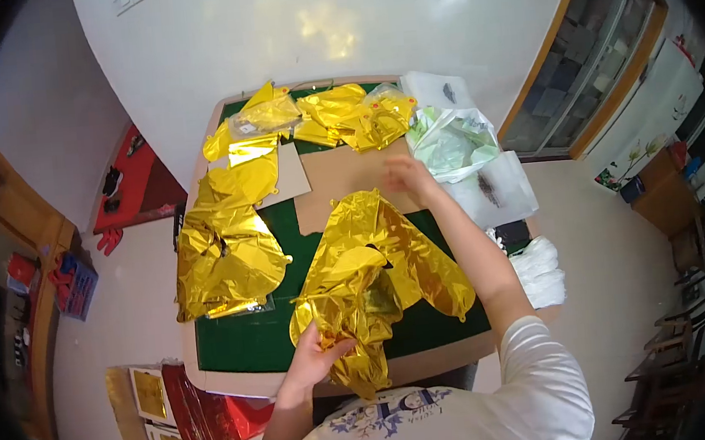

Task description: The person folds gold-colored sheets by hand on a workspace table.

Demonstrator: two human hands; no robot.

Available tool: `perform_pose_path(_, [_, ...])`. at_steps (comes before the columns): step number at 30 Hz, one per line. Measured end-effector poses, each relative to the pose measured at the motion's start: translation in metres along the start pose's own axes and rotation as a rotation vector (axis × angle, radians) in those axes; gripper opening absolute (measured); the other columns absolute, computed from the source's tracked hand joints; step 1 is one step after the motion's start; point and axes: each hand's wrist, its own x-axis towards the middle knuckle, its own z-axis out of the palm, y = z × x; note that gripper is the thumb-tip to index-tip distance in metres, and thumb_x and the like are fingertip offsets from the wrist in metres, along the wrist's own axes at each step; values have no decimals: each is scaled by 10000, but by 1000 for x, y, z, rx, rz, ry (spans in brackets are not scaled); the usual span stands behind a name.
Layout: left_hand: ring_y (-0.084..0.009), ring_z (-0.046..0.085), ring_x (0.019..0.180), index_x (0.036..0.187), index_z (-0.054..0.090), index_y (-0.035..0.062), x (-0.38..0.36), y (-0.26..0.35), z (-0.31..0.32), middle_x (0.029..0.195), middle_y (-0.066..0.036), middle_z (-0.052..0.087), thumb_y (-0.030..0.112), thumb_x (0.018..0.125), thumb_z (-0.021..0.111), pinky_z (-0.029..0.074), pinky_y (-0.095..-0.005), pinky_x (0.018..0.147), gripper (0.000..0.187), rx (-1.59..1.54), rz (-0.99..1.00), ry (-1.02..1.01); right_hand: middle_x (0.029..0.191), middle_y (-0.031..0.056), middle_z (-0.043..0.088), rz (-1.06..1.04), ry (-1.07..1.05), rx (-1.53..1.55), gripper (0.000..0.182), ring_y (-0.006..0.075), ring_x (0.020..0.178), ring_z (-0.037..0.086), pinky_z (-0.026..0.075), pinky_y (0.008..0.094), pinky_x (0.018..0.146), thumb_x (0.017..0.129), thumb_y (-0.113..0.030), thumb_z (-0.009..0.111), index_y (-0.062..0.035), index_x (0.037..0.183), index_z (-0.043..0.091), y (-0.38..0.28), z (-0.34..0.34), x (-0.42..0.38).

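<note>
Gold foil, thin and shiny, lay in front of me in the near middle of the green worktop, and my left grip was closed on its bunched near part, thumb pressing the creases. My right grip was raised over the brown cardboard; it was blurred, and I could not tell whether its fingers were apart or together, though I saw nothing in it. As I judged it, this foil was only partly opened out: the far portion and the limb on my right were spread fairly broad, while the left side was doubled over and crumpled, leaving those folds unflattened. It looked limp, with no part puffed up. Its narrow top pointed away from me, overlapping the cardboard, and one limb slanted toward me and to the right; the gathered end hung over the near edge. The long axis, as far as the folds let me judge, ran roughly from near me to the far side. A second gold foil piece sprawled to the left, and more gold foil lay crumpled along the far edge, partly under clear plastic.
</note>
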Motion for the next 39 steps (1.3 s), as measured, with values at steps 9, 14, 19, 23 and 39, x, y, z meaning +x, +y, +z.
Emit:
perform_pose_path(9, [-110, 566, 974, 1347, 395, 5, 5, 0, 22, 1137, -43, 574, -39, 835, 658, 480, -257, 816, 578, 3, -14, -167, 1353, 114, 503, -716, -128, -1079, 380, 310, 1256, 471, 360, 515, 1026, 950, -206, 512, -138, 1324, 510, 95, 21, -135])
perform_pose_path(14, [-121, 544, 1049, 1376, 355, -5, -4, 4, 31, 1175, -56, 562, -47, 833, 654, 455, -275, 892, 621, 25, 33, -171, 1477, 101, 350, -544, -18, -1229, 425, 305, 1387, 271, 178, 535, 1115, 976, -271, 417, -181, 1390, 432, 115, 26, -114])
perform_pose_path(19, [-139, 517, 1120, 1380, 355, -10, -10, 9, 36, 1229, -64, 541, -79, 819, 645, 410, -294, 967, 635, -48, 85, -168, 1472, 131, 345, -570, 23, -1237, 439, 316, 1384, 269, 177, 541, 1114, 960, -259, 448, -175, 1391, 430, 109, 26, -103])
perform_pose_path(23, [-134, 518, 1117, 1369, 373, -10, -7, 23, 41, 1226, -57, 543, -42, 830, 655, 413, -291, 964, 609, -13, 141, -190, 1420, 108, 445, -468, -127, -502, 435, 259, 1323, 406, 321, 406, 1082, 988, -299, 451, -131, 1389, 439, 79, 41, -132])
perform_pose_path(39, [-76, 556, 698, 1084, 608, 4, 102, 104, -6, 813, -33, 630, 133, 863, 667, 461, -234, 642, 262, 712, 96, -607, 1011, 9, 650, 62, -794, -480, 364, 75, 883, 587, 474, 239, 777, 856, -99, 672, -20, 1194, 562, -15, 5, -227])
